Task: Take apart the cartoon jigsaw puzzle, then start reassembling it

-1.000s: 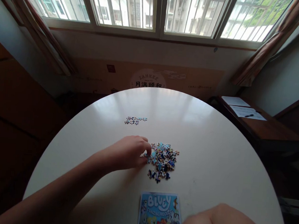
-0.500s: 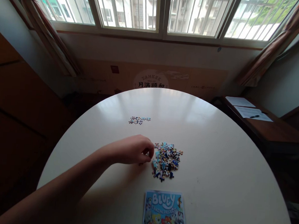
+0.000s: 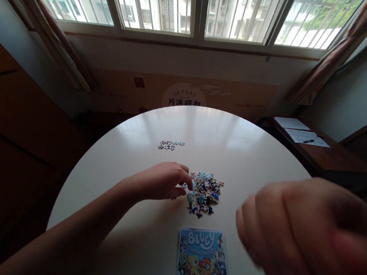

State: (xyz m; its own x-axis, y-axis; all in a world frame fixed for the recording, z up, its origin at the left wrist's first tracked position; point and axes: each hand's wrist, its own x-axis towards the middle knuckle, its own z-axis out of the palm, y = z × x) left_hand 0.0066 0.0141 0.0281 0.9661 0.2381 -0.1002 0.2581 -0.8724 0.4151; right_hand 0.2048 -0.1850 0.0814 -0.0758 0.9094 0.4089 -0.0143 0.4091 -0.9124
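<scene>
A heap of jigsaw puzzle pieces (image 3: 205, 194) lies on the white round table (image 3: 144, 252). At the heap's left edge is my left hand (image 3: 168, 180), its thumb and index finger apart over the nearest pieces. My right hand (image 3: 293, 225) looms large and blurred on the right, close to the camera and apart from the heap. Its fingers are curled in, and whatever may be inside them is hidden. Farther back, a small group of puzzle pieces (image 3: 170, 145) lies in two rough rows.
A picture sheet marked "Bluey" (image 3: 204, 260) lies at the near side of the table. To the right, a dark wooden desk (image 3: 342, 159) holds papers (image 3: 306, 137) and a pen. Beyond the table are a large printed box (image 3: 111, 84) and a barred window.
My right hand has come into view from the right. The left thumb and index finger have spread from a closer pinch, with the hand still beside the heap. The view has shifted slightly.
</scene>
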